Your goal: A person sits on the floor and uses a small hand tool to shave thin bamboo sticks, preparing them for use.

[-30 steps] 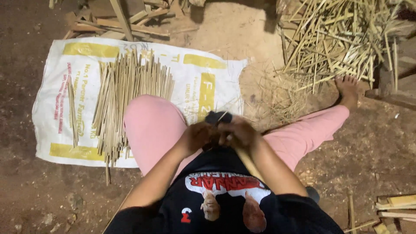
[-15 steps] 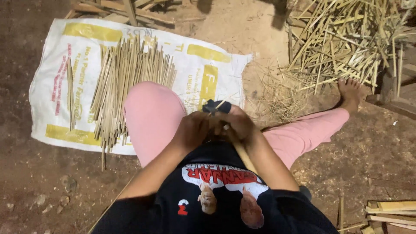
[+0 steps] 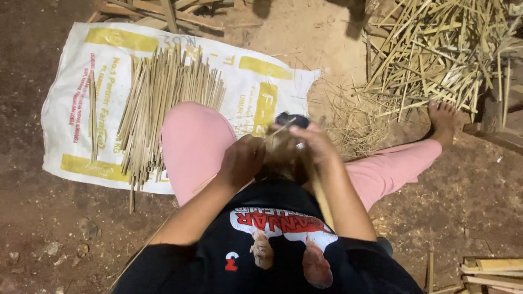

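Head view: left hand (image 3: 242, 160) and right hand (image 3: 316, 142) both clench a thin bamboo strip (image 3: 321, 198) over the lap; trimmed bamboo sticks (image 3: 163, 103) lie on a woven plastic sack (image 3: 76, 71).

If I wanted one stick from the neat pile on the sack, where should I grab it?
Probably the near end of a stick at the pile's edge, coming from above. Those ends poke out past the sack and lie loose, away from both hands.
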